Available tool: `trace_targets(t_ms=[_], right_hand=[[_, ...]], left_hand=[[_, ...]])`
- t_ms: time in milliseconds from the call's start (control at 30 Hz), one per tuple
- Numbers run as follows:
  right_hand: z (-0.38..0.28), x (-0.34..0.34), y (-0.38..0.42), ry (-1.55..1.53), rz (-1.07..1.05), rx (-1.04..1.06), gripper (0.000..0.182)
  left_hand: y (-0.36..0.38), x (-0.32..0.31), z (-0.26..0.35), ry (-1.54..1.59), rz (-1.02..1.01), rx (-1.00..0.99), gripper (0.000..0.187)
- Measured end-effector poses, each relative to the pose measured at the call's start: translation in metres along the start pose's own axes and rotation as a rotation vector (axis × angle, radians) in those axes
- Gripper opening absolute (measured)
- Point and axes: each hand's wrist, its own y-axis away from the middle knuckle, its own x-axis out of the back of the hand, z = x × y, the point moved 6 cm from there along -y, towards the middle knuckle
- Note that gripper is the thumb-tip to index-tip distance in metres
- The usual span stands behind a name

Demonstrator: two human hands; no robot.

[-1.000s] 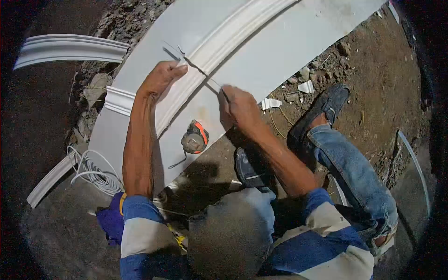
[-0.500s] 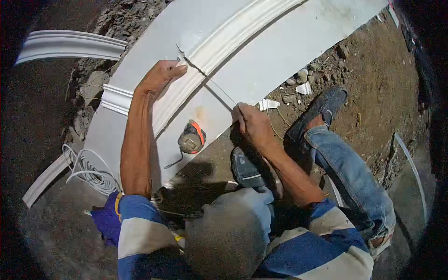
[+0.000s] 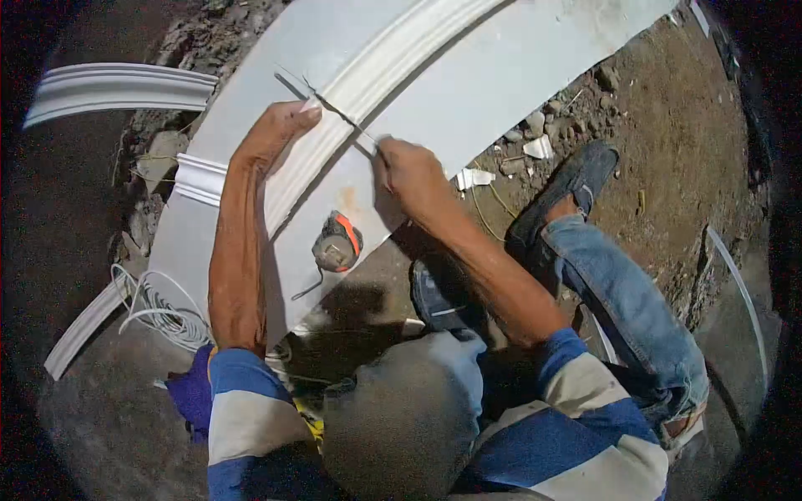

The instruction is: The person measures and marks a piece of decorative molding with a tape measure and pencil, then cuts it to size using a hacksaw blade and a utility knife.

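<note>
- Left hand [image 3: 280, 134]: partly closed, thumb and fingers on edge of curved white moulding [image 3: 401, 58].
- Right hand [image 3: 411, 174]: closed in a fist on end of thin blade [image 3: 364, 136], which crosses the moulding at a dark cut line.
- Moulding: lies flat on white board [image 3: 476, 108].
- Tape measure [image 3: 337, 249]: on board, near its lower edge.
- 2 white scraps [image 3: 474, 179] [image 3: 539, 148]: on dirt [image 3: 668, 125] beside board.

Two bare hands [image 3: 413, 179], one thin tool [image 3: 366, 135] and one long curved moulding [image 3: 388, 65] are pictured over one broad white panel [image 3: 468, 108]. Also in view are three other white mouldings [image 3: 125, 88], one tape measure [image 3: 337, 249], one cable coil [image 3: 171, 321], one purple cloth [image 3: 192, 391], two dark shoes [image 3: 585, 177] and two larger broken white fragments [image 3: 539, 148].
</note>
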Motion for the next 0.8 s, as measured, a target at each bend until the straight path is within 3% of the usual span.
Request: trace_targets(t_ms=[100, 133, 200, 267, 300, 333, 400, 500, 600, 633, 667, 733, 800], right_hand=[[-0.001, 0.005, 0.001, -0.146, -0.062, -0.079, 0.006], [-0.001, 0.015, 0.017, -0.028, -0.033, -0.074, 0.006], [0.019, 0.018, 0.050, -0.011, -0.046, -0.080, 0.008], [0.005, 0.026, 0.034, 0.028, -0.056, -0.065, 0.008], [-0.003, 0.024, 0.028, 0.060, -0.056, -0.063, 0.008], [-0.005, 0.011, 0.007, -0.007, -0.060, -0.083, 0.007], [-0.012, -0.005, -0.018, 0.010, -0.048, -0.074, 0.008], [-0.003, 0.016, 0.017, -0.031, -0.066, -0.038, 0.008], [0.016, 0.023, 0.056, 0.053, -0.020, -0.060, 0.007], [0.010, 0.024, 0.047, -0.015, -0.021, -0.073, 0.007], [0.000, 0.021, 0.031, 0.028, -0.043, -0.060, 0.008], [-0.004, -0.006, -0.013, 0.053, -0.006, 0.007, 0.007], [-0.006, 0.001, -0.002, 0.048, -0.072, -0.046, 0.008]], left_hand=[[-0.001, 0.006, -0.009, -0.097, -0.013, 0.095, 0.042], [-0.007, 0.011, -0.017, -0.196, -0.006, 0.088, 0.045], [-0.014, 0.010, -0.028, -0.040, -0.017, 0.011, 0.040], [-0.005, 0.005, -0.016, -0.011, 0.012, 0.052, 0.038], [0.002, -0.006, -0.001, 0.121, -0.043, -0.019, 0.038], [-0.004, 0.006, -0.016, 0.005, -0.020, 0.107, 0.040], [-0.012, 0.003, -0.020, 0.161, 0.013, -0.001, 0.041], [-0.011, 0.014, -0.021, -0.125, 0.010, 0.054, 0.040], [-0.002, 0.001, -0.006, 0.052, 0.008, -0.028, 0.040], [0.005, 0.002, 0.005, -0.090, -0.016, 0.109, 0.040], [0.007, -0.003, -0.005, -0.095, -0.036, 0.123, 0.040], [-0.005, 0.000, -0.012, 0.120, -0.031, 0.012, 0.040], [-0.004, 0.005, -0.009, 0.053, -0.044, -0.008, 0.040]])
